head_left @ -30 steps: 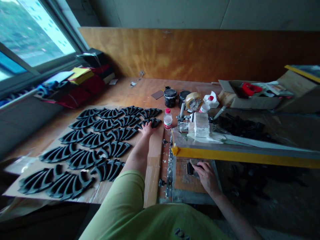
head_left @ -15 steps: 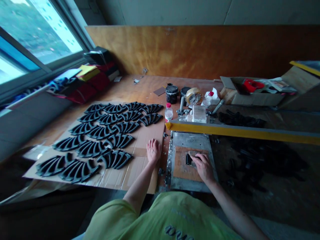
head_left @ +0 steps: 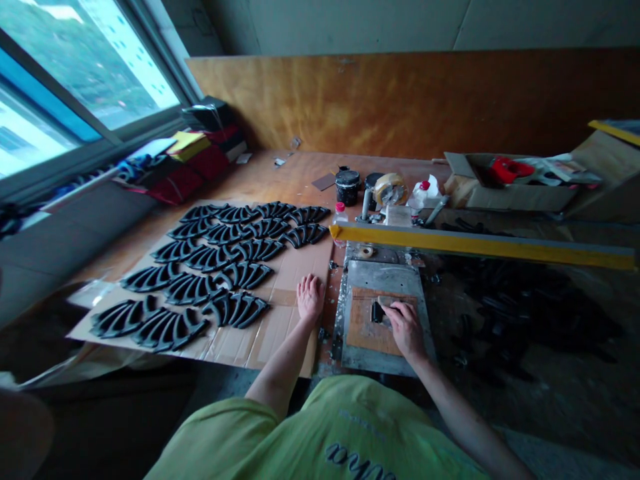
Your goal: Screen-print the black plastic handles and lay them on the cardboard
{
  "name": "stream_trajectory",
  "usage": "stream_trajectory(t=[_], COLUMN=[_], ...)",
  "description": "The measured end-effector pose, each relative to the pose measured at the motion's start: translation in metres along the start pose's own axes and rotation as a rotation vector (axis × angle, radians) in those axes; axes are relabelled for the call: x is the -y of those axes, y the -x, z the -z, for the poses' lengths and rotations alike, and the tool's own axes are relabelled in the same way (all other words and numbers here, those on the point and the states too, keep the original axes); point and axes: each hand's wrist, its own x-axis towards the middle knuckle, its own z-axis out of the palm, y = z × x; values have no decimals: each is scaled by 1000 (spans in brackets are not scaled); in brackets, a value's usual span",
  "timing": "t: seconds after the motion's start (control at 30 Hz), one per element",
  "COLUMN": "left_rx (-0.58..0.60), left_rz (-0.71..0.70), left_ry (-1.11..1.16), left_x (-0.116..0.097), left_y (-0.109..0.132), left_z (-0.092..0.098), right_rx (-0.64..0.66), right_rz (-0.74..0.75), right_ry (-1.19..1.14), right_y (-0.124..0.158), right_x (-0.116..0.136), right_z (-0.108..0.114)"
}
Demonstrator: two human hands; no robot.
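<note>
My left hand lies flat with fingers apart on the right edge of a cardboard sheet. Several rows of black curved pieces cover the sheet's left and middle. My right hand has its fingers closed round the right end of a small black part. That part rests on a brown wooden board, which sits on a grey metal plate. A yellow-edged frame bar crosses above the plate's far end.
Behind the bar stand a black jar, a red-capped bottle and a tape roll. An open carton is at the back right. Dark pieces are heaped right of the plate.
The yellow-edged bar has risen a little off the far end of the metal plate, showing more beneath it. The view has shifted slightly. Both hands keep about the same places.
</note>
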Motion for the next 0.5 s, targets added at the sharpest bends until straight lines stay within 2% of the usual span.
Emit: stream_trajectory(t=[0.5], left_rx=[-5], left_rz=[-7], left_ry=[-9], left_x=[2], left_y=[0], left_z=[0], right_rx=[-16], right_rz=[-35], right_ry=[-26], right_y=[0], right_x=[3], right_z=[0])
